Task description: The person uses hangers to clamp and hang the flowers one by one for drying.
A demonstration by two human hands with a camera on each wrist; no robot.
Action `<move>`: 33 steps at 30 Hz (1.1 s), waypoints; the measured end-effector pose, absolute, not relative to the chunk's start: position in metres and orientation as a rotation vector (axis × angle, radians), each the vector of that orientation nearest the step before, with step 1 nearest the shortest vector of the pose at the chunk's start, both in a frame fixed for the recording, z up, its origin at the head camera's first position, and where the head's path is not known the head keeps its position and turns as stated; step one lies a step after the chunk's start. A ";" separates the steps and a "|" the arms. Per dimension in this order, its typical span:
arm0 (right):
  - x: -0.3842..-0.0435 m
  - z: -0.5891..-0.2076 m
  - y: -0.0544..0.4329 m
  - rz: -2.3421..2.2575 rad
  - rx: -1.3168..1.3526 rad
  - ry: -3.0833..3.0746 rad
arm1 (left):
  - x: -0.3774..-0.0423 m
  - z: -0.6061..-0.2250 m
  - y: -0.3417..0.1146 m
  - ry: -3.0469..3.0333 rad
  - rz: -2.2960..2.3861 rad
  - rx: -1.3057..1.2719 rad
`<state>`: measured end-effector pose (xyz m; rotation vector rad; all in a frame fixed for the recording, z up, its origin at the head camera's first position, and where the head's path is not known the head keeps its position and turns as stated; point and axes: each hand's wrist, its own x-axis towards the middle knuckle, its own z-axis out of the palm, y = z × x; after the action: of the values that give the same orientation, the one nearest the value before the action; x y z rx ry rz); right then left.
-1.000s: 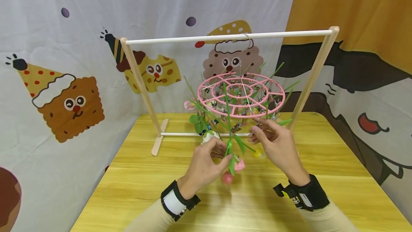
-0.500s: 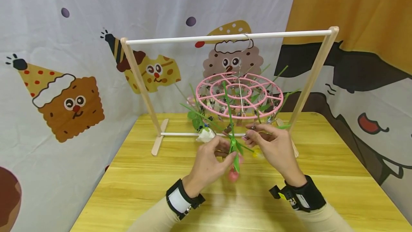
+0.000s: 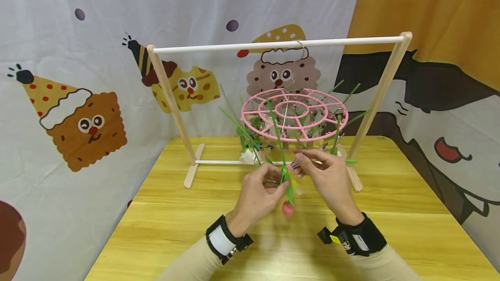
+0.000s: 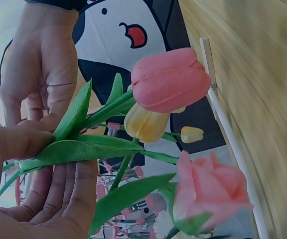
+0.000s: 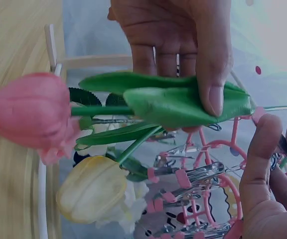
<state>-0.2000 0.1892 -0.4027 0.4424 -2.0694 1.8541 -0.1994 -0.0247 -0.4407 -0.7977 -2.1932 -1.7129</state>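
Observation:
My left hand (image 3: 258, 194) pinches a pink artificial tulip (image 3: 288, 208) by its green leaves and stem, bloom hanging down. In the right wrist view the thumb presses a leaf (image 5: 183, 107) from above. My right hand (image 3: 328, 177) holds a metal clip (image 5: 286, 148) with a pink tip between thumb and fingers; the tip is at the stem just above the leaves. Whether the clip bites the stem, I cannot tell. Above both hands hangs a pink round clip hanger (image 3: 294, 139), with several clips (image 5: 203, 172) below it.
A yellow tulip (image 5: 91, 189), a pink rose (image 4: 211, 191) and a white flower (image 3: 248, 157) hang from the hanger, stems poking up. The hanger hooks onto a white rod (image 3: 218, 48) between wooden posts (image 3: 380, 90). The stand sits on a wooden table (image 3: 175, 211) before a printed cloth.
My left hand has shifted right with the tulip. The right hand has moved left and slightly down, bringing the clip to the stem. The hanger has swung and turned a little.

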 end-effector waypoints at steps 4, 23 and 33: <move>-0.201 -0.402 0.187 1.894 0.440 -2.041 | -0.200 -0.442 -0.025 -2.193 -1.733 -0.768; -0.203 -0.401 0.175 1.971 0.315 -1.918 | -0.203 -0.447 -0.023 -2.171 -1.743 -0.760; -0.205 -0.400 0.172 1.982 0.273 -1.888 | -0.202 -0.445 -0.018 -2.166 -1.742 -0.759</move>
<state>-0.2051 0.1721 -0.3997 0.2732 -1.8881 1.9819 -0.2018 -0.0183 -0.4454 -0.7586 -2.1659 -1.7420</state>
